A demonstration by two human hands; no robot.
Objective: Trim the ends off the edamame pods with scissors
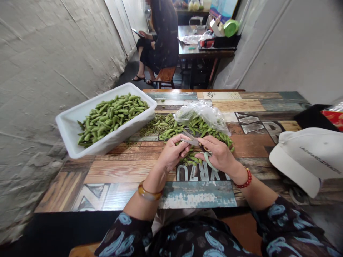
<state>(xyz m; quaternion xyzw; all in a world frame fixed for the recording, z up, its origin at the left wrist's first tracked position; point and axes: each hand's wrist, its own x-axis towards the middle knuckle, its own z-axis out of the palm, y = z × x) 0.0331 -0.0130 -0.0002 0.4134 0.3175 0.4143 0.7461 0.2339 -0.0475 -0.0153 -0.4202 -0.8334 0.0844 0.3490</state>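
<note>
My right hand (219, 153) is closed round a pair of scissors (191, 141) with pale green handles. The blades stand apart and point left, towards my left hand (173, 151). That hand is pinched closed on an edamame pod, of which only a little green shows between the fingers. Loose edamame pods (193, 157) lie on the table under and behind both hands. Just beyond them, a clear plastic bag (206, 114) lies over more pods. A heap of small green trimmings (158, 125) sits to the left of the bag.
A white plastic tub (131, 142) with many pods stands at the left of the patterned wooden table (120, 167). At the right lies a white cap (302, 153). Further back a person (164, 35) sits on a wooden stool beside another table (205, 54).
</note>
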